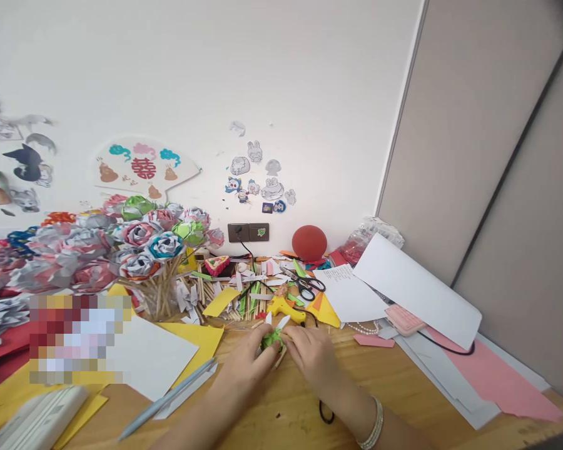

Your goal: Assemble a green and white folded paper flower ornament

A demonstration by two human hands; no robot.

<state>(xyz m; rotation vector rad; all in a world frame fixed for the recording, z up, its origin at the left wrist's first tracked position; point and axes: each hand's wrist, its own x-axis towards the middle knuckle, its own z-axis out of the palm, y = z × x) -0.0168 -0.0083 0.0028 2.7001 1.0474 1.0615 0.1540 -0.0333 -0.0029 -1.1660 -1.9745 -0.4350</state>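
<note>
Hands (281, 357) w/ green paper piece (271, 338) nr glue gun (287, 309).

Pretty bright, even light here, and the white wall (338, 112) above the red ball (309, 243) looks washed out. Shadows are soft, can't tell the source. Below the ball, my left hand (246, 364) and right hand (316, 357) look slightly smeary. Far left of it, a blocky pixelated patch (79, 337) and stretched, soft cutouts (25, 164).
</note>
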